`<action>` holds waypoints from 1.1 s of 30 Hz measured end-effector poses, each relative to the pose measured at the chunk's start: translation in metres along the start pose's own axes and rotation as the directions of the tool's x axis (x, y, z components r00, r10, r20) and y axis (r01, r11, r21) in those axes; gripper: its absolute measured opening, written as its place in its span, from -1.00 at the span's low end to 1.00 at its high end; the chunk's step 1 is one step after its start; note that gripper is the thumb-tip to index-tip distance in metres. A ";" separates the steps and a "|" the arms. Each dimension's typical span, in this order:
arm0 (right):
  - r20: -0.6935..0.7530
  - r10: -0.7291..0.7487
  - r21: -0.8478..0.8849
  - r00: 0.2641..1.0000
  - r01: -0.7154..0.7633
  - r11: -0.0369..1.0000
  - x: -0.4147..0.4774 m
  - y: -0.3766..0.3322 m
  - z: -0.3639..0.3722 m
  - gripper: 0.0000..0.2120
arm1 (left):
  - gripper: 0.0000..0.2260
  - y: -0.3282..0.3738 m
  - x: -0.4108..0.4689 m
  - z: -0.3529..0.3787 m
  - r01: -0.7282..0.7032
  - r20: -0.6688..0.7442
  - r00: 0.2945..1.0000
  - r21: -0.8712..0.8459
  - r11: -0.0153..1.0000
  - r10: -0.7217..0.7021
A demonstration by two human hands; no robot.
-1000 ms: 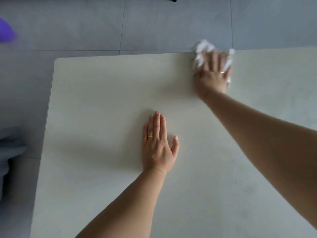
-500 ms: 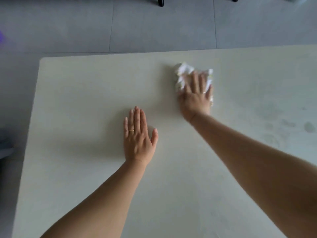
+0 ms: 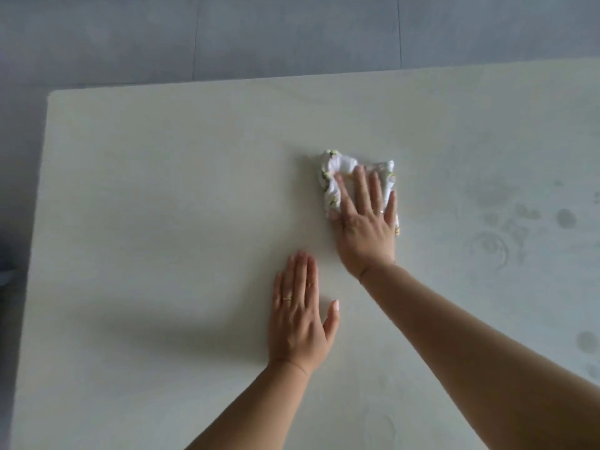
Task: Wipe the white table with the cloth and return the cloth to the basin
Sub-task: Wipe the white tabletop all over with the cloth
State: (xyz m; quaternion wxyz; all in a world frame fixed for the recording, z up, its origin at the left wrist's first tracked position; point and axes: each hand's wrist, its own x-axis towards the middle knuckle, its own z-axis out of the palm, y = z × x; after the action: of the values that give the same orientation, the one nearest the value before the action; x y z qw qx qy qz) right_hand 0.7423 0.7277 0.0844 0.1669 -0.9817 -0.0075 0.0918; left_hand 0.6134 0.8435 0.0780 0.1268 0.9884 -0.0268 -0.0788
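The white table (image 3: pixel 156 203) fills most of the head view. My right hand (image 3: pixel 365 222) lies flat on a crumpled white cloth (image 3: pixel 337 167) with small yellow-green marks and presses it onto the tabletop near the middle. The cloth sticks out beyond the fingertips and along both sides of the hand. My left hand (image 3: pixel 300 316) rests palm down on the bare table, fingers together and thumb out, just below and left of the right hand. It holds nothing. No basin is in view.
Grey wet marks and round spots (image 3: pixel 506 219) show on the right part of the table. A grey tiled floor (image 3: pixel 292 34) lies beyond the table's far edge and along its left edge.
My right hand has drawn the cloth from the far edge of the table toward me, to the middle. My left hand has stayed flat on the table.
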 end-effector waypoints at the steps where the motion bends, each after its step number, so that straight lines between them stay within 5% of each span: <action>1: 0.046 -0.127 -0.037 0.991 0.128 0.991 -0.015 -0.003 0.004 -0.50 | -0.37 0.000 0.000 0.000 0.002 -0.003 1.000 0.002 1.000 -0.002; 4: 0.105 -0.294 -0.105 0.950 0.305 0.947 -0.025 0.033 -0.007 -0.51 | -0.37 -0.002 -0.002 0.001 0.002 -0.003 1.000 0.016 1.000 -0.002; 8: -0.014 0.066 -0.045 0.998 -0.066 0.997 -0.018 0.099 -0.033 -0.51 | -0.37 -0.001 -0.001 -0.001 -0.006 -0.004 1.000 0.019 1.000 0.006; 11: -0.042 0.279 0.056 0.959 -0.277 0.959 -0.028 0.072 -0.021 -0.52 | -0.37 0.001 0.000 -0.001 -0.006 0.000 1.000 0.012 1.000 0.006; 15: 0.043 -0.064 -0.030 0.997 0.065 0.997 -0.079 0.009 0.010 -0.52 | -0.39 0.000 0.000 -0.003 -0.003 -0.007 1.000 0.010 1.000 0.003; 18: 0.105 -0.289 -0.115 0.952 0.300 0.947 -0.080 0.038 0.003 -0.51 | -0.39 -0.001 -0.001 -0.002 -0.026 -0.020 0.999 0.005 1.000 0.026; 20: 0.068 -0.217 -0.131 0.974 0.225 0.966 -0.076 0.076 -0.009 -0.50 | -0.38 -0.002 -0.001 -0.001 -0.030 -0.028 0.999 0.004 1.000 0.030; 25: -0.050 0.284 0.049 0.958 -0.282 0.958 -0.082 0.078 -0.014 -0.52 | -0.37 0.001 -0.001 -0.002 -0.014 -0.021 1.000 0.029 0.999 0.015; 31: 0.084 -0.014 0.037 0.996 0.011 0.999 -0.130 0.021 -0.001 -0.55 | -0.39 0.000 -0.007 -0.011 -0.051 -0.028 0.998 0.006 0.999 0.051; 33: -0.009 0.000 0.052 1.000 0.000 0.999 -0.122 0.026 -0.011 -0.54 | -0.41 -0.001 -0.016 -0.012 -0.066 -0.059 0.996 -0.024 0.998 0.065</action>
State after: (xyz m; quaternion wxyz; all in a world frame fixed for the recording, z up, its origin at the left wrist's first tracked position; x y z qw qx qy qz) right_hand 0.6238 0.6939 0.1082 0.1926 -0.9773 -0.0044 0.0877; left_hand 0.5991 0.8487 0.0918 0.1427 0.9872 -0.0543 -0.0460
